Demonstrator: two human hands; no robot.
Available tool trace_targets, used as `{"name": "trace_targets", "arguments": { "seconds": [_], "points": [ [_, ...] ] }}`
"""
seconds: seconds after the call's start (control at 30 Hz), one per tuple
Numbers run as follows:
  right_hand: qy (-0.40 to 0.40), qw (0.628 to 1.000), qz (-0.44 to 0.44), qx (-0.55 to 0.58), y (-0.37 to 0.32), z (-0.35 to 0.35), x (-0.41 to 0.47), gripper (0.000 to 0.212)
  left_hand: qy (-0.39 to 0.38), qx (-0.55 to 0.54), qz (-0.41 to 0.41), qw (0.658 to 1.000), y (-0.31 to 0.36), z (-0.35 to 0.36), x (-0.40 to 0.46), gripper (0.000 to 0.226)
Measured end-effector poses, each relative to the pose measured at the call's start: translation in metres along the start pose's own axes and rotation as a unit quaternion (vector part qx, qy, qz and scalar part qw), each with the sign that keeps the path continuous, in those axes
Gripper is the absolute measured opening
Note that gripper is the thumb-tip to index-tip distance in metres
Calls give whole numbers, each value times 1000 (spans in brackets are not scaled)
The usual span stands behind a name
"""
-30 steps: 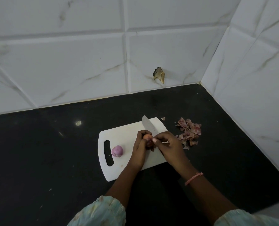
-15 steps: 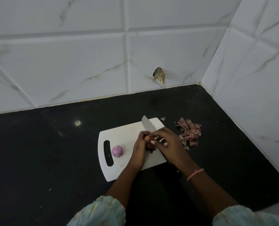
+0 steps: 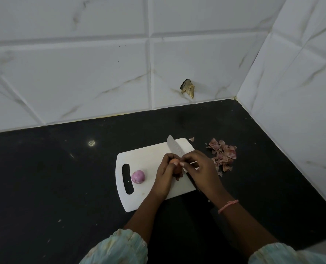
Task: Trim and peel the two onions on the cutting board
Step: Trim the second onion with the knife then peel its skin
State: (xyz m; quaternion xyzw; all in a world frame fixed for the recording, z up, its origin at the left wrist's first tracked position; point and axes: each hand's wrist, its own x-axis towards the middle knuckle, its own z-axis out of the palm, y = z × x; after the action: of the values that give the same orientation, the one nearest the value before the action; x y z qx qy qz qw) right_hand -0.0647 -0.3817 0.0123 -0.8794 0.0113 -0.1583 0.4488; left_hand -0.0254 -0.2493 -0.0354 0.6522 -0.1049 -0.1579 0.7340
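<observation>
A white cutting board lies on the black counter. A peeled purple onion rests near the board's handle slot. My left hand holds a second, brownish onion above the board's middle. My right hand pinches the skin at the top of that onion with thumb and forefinger. A knife lies on the board behind my hands, its blade pointing to the far edge and its handle hidden under my right hand.
A pile of pinkish onion skins lies on the counter right of the board, with one scrap by the board's far corner. White tiled walls close the back and right side. A brown patch marks the back wall.
My right hand's fingers shifted slightly on the top of the held onion, picking at its skin. The peeled onion, knife and board stayed put.
</observation>
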Motion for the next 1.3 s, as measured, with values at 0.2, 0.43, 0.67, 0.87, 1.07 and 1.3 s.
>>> {"name": "trace_targets", "arguments": {
  "seconds": [0.2, 0.43, 0.67, 0.87, 1.07, 1.3],
  "points": [
    [10, 1000, 16, 8, 2, -3, -4, 10, 0, -22, -18, 1000, 1, 0, 1, 26],
    [49, 994, 92, 36, 8, -5, -7, 11, 13, -24, -31, 999, -3, -1, 3, 29],
    [132, 981, 109, -95, 18, -13, -7, 18, 11, -23, -28, 999, -3, -1, 2, 29],
    [-54, 998, -13, -32, 4, -3, -6, 32, 6, -24, -36, 999, -1, -1, 0, 20],
    [-32, 999, -27, -34, 2, 0, -4, 20, -11, 14, -1, 1000, 3, 0, -4, 26],
    [-61, 997, -27, -35, 4, -3, 0, 14, -14, 5, -10, 1000, 7, 1, -3, 32]
  ]
}}
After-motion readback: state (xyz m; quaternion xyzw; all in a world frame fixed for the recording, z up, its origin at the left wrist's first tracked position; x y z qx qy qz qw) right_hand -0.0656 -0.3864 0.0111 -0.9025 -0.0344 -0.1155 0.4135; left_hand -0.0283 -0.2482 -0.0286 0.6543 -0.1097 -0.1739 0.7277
